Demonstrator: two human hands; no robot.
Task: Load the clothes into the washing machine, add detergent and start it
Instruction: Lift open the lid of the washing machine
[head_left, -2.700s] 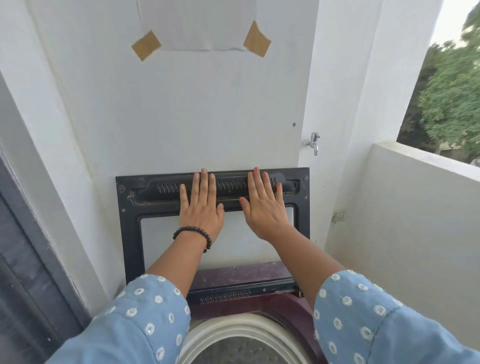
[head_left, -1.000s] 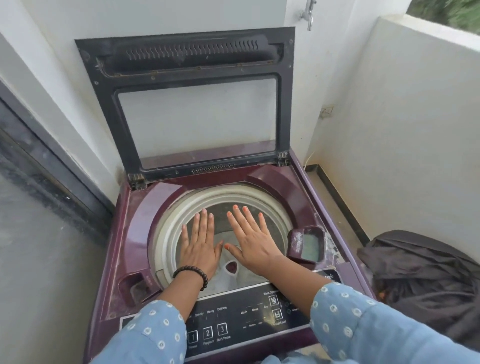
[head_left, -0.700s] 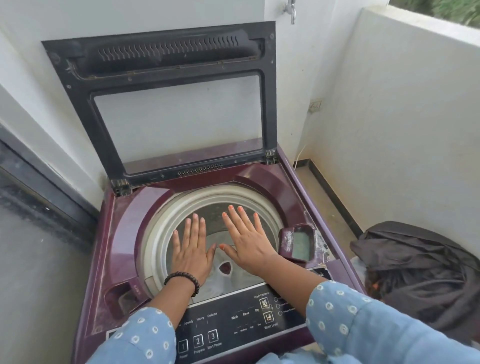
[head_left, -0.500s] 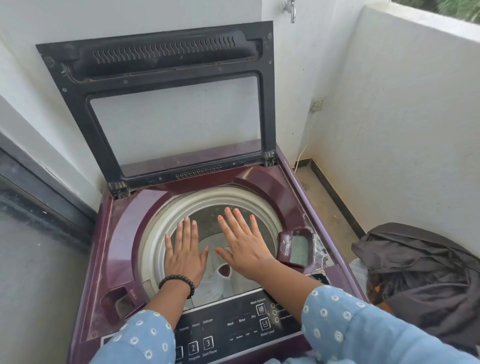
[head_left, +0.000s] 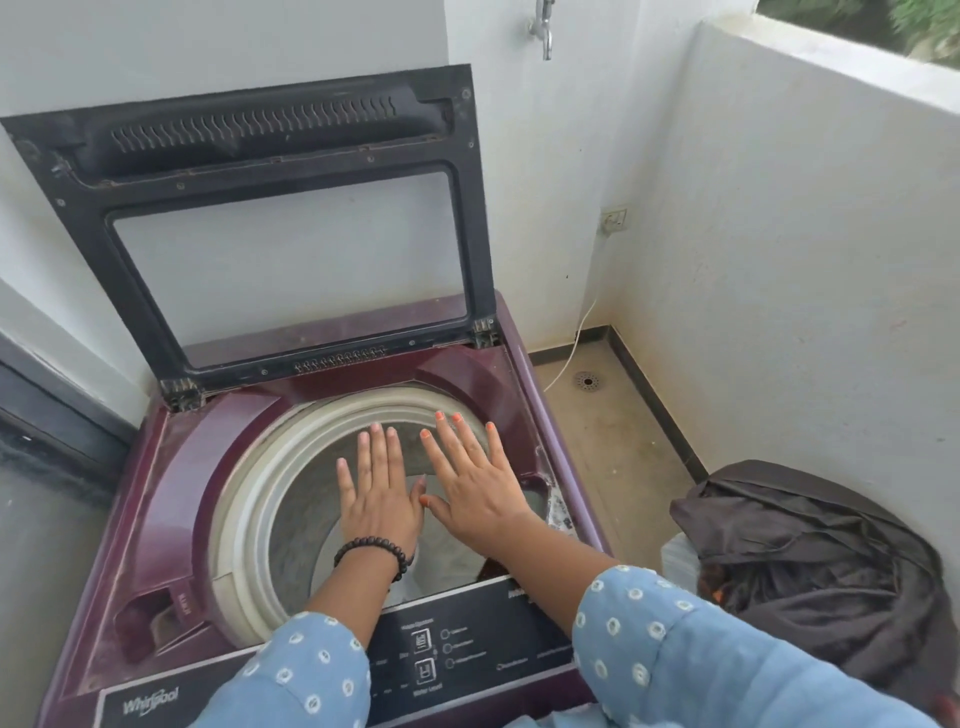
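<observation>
A maroon top-loading washing machine (head_left: 171, 483) stands in front of me with its black-framed lid (head_left: 270, 150) raised against the wall. The round drum opening (head_left: 311, 499) with its pale rim shows no clothes inside. My left hand (head_left: 379, 488), with a black bead bracelet on the wrist, and my right hand (head_left: 472, 483) hover flat and side by side over the opening, fingers straight, holding nothing. A heap of dark clothes (head_left: 810, 566) lies in a white basket (head_left: 678, 566) to the right of the machine. The black control panel (head_left: 441, 654) runs along the near edge.
A white parapet wall (head_left: 810, 234) closes the right side. A tap (head_left: 543, 26) sticks out of the wall above the machine. A white cable (head_left: 576, 343) runs from a socket (head_left: 614, 219) down to the tiled floor, beside a drain (head_left: 587, 381). A dark door frame is at left.
My hands left the raised lid and came down over the drum opening. In the last second the view shifted right, and both hands stay flat and empty.
</observation>
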